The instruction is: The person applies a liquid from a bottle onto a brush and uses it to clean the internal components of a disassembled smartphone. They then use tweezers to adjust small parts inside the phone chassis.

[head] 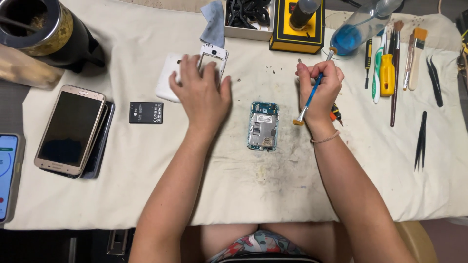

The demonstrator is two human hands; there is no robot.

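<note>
A small opened phone point(263, 126) lies face down in the middle of the cloth, its circuit board showing. My left hand point(201, 92) rests flat with fingers spread over a white phone frame point(214, 52) and a white back cover point(168, 78). My right hand point(319, 87) is closed around a thin blue-handled brush point(312, 95) and a small screwdriver whose orange and black end point(335, 115) pokes out below the wrist. The brush tip points down to the right of the opened phone.
A black battery point(146, 112) lies left of my hand. Two stacked phones point(73, 131) and another phone point(7, 175) sit at the left. Screwdrivers, brushes point(387, 73) and tweezers point(421, 141) line the right side. A yellow box point(298, 29), a blue-liquid bottle point(358, 27) and a dark jar point(44, 29) stand behind.
</note>
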